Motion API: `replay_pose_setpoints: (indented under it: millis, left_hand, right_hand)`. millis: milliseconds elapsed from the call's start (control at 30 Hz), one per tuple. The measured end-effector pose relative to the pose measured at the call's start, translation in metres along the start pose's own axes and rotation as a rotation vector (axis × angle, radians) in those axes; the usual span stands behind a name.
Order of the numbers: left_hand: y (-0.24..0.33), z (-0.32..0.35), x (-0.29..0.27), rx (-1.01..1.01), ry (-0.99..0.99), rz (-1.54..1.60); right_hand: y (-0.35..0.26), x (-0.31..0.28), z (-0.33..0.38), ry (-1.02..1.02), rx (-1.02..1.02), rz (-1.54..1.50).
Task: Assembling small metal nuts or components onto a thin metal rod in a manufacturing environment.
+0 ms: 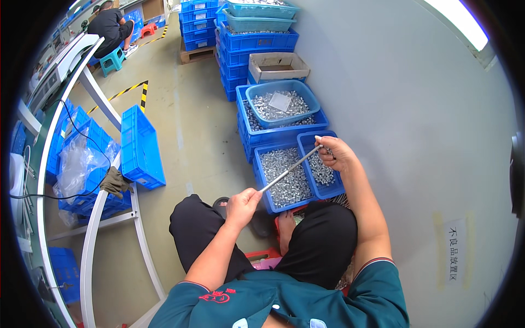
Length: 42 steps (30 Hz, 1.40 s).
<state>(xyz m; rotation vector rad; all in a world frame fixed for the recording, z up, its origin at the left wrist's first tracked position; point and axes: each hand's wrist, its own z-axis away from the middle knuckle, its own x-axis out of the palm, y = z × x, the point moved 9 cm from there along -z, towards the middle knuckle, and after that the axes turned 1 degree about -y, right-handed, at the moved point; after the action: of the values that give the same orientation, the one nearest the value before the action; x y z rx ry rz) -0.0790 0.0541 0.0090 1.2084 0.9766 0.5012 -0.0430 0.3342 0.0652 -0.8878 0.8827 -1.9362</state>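
Note:
A slim metal rod (285, 173) slants up to the right between my hands, with its left stretch thicker than its right. My left hand (243, 208) is closed around the lower-left end, above my knees. At the upper-right end, my right hand (336, 153) pinches the rod with thumb and fingers. Beneath the rod stand two blue bins, a wider left bin (258, 174) and a narrower right bin (302, 145). Small silvery metal parts (283, 191) fill the left one, and similar parts (321, 174) lie in the right one, partly hidden by my right hand.
A light-blue basket of metal parts (249, 98) sits on a blue crate beyond the bins. Stacked blue crates (235, 57) line the wall (415, 136). To the left are a white metal frame (94, 235) and a tilted blue crate (127, 142). Another person (106, 27) sits far off.

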Motion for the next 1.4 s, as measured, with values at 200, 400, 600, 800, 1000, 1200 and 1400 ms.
replay_pose_setpoints:
  millis: [200,400,600,800,1000,1200,1400]
  left_hand:
    - [-0.008,-0.003,0.005,-0.023,-0.029,0.090]
    - [-0.013,-0.006,0.012,-0.001,-0.065,0.284]
    - [-0.010,-0.002,0.015,-0.032,-0.112,0.330]
    - [-0.007,-0.008,0.012,0.010,-0.038,0.288]
    - [-0.014,-0.012,0.020,-0.056,-0.064,0.455]
    - [-0.012,-0.011,0.017,-0.073,-0.065,0.426]
    - [-0.010,-0.007,0.007,-0.069,-0.018,0.304]
  right_hand:
    - [-0.006,0.003,0.006,-0.013,-0.054,-0.008]
    - [-0.022,0.024,0.018,-0.060,-0.191,0.001]
    - [-0.025,0.017,0.018,0.014,-0.224,0.190]
    - [0.009,0.050,0.011,-0.074,-0.049,0.405]
    - [0.047,0.078,0.008,-0.278,0.129,0.489]
    - [0.040,0.018,-0.002,-0.019,0.172,0.032]
    - [0.013,0.015,-0.001,-0.051,0.046,-0.291]
